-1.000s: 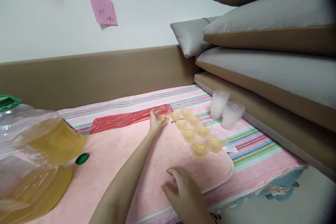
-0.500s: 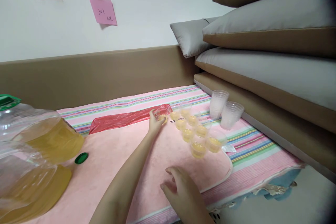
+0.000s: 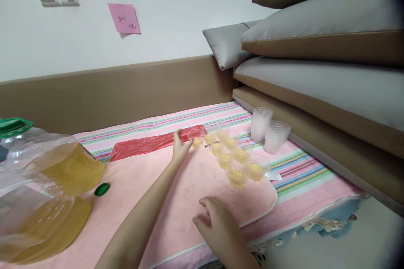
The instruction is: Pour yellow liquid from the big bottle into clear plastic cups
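Note:
My left hand point(image 3: 182, 145) is beside a small clear plastic cup point(image 3: 196, 141) with yellow liquid in its bottom, thumb and fingers apart and nothing between them. That cup stands at the far left end of a cluster of several similar cups point(image 3: 224, 160), each holding a little yellow liquid. They stand on a pink cloth point(image 3: 189, 193) with black lettering. Nearer to me, my right hand point(image 3: 217, 222) hovers over the cloth with its fingers loosely curled and apart, holding nothing.
Two stacks of clear cups point(image 3: 261, 124) stand behind the filled ones. On the left are large clear jugs point(image 3: 66, 164) of yellow liquid and a green cap point(image 3: 102, 189). A red plastic bag point(image 3: 151, 141) lies at the back. Grey-brown cushions point(image 3: 315, 75) are piled at right.
My left hand has let go of the cup and drawn back a little to the left. My right hand is nearly still. The view has shifted slightly.

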The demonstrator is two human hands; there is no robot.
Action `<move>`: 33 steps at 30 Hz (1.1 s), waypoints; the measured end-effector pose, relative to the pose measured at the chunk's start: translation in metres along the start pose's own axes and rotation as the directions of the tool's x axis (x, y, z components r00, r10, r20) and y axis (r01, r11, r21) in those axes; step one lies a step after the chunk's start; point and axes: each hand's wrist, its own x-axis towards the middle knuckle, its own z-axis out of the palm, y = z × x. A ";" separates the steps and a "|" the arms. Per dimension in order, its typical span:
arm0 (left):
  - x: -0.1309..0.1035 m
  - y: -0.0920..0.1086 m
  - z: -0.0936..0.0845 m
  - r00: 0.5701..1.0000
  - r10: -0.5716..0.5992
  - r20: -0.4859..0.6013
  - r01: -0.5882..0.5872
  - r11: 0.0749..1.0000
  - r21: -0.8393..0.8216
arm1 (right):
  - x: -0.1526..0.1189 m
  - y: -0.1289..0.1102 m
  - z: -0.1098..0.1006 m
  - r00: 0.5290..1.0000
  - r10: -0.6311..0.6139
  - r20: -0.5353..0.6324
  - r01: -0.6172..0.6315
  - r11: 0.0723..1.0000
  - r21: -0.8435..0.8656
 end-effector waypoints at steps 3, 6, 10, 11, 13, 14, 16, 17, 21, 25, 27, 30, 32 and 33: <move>0.003 0.036 -0.002 0.994 0.114 0.002 -0.114 0.993 0.031 | 0.000 -0.002 -0.003 0.999 -0.021 -0.033 0.022 0.999 0.034; 0.004 0.080 0.016 0.978 0.191 0.079 -0.194 0.981 0.026 | 0.004 -0.004 -0.013 0.993 -0.045 -0.106 0.060 0.987 0.148; -0.003 0.130 0.066 0.930 0.244 0.275 -0.243 0.969 -0.040 | 0.008 -0.005 -0.049 0.952 -0.097 -0.290 0.202 0.912 0.358; -0.007 0.138 0.081 0.915 0.245 0.320 -0.239 0.969 -0.057 | 0.008 -0.003 -0.061 0.926 -0.105 -0.362 0.254 0.884 0.394; -0.014 0.149 0.111 0.891 0.223 0.394 -0.208 0.975 -0.081 | 0.008 0.003 -0.090 0.845 -0.067 -0.530 0.343 0.829 0.442; -0.017 0.152 0.125 0.881 0.206 0.426 -0.187 0.979 -0.085 | 0.008 0.008 -0.104 0.790 -0.012 -0.613 0.376 0.800 0.468; -0.023 0.153 0.149 0.864 0.168 0.474 -0.152 0.986 -0.072 | 0.012 0.022 -0.133 0.647 0.126 -0.752 0.440 0.744 0.504; -0.025 0.153 0.160 0.859 0.152 0.490 -0.141 0.988 -0.060 | 0.016 0.030 -0.146 0.588 0.170 -0.791 0.463 0.731 0.501; -0.032 0.150 0.195 0.854 0.112 0.508 -0.137 0.991 0.012 | 0.037 0.067 -0.181 0.476 0.297 -0.828 0.480 0.700 0.528; -0.036 0.149 0.220 0.875 0.075 0.479 -0.133 0.987 0.090 | 0.048 0.093 -0.184 0.480 0.374 -0.793 0.430 0.688 0.585; -0.038 0.148 0.229 0.891 0.060 0.450 -0.122 0.987 0.109 | 0.049 0.099 -0.180 0.487 0.400 -0.777 0.409 0.682 0.607; -0.042 0.147 0.235 0.908 0.054 0.415 -0.110 0.988 0.111 | 0.049 0.101 -0.176 0.488 0.419 -0.766 0.399 0.674 0.622; -0.044 0.146 0.237 0.918 0.053 0.393 -0.104 0.989 0.109 | 0.052 0.099 -0.175 0.493 0.429 -0.757 0.395 0.665 0.634; -0.045 0.147 0.238 0.924 0.050 0.380 -0.099 0.989 0.111 | 0.054 0.098 -0.175 0.499 0.434 -0.751 0.393 0.659 0.642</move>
